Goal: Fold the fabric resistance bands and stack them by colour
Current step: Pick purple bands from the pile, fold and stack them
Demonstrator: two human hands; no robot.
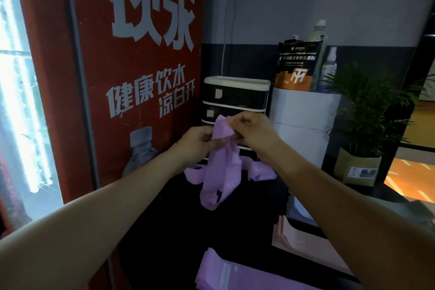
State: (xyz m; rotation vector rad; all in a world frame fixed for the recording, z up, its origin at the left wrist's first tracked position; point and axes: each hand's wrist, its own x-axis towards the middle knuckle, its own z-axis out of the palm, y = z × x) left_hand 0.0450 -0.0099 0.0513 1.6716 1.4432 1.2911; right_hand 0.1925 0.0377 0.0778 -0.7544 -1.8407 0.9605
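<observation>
Both forearms are bare to the frame's edge; the left hand (200,141) and right hand (251,130) wear nothing.

Left hand (200,141) and right hand (249,130) pinching a lilac band (221,167) above black counter (164,231), folded lilac stack (223,273) nearby

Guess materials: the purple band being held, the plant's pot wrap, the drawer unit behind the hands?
Purple band: soft matte woven fabric; it droops and creases where the left hand and right hand pinch it. Plant pot wrap: looks like kraft paper, tan, matte, with creased edges. Drawer unit: probably plastic, a glossy white frame with dark, shiny drawer fronts.
</observation>
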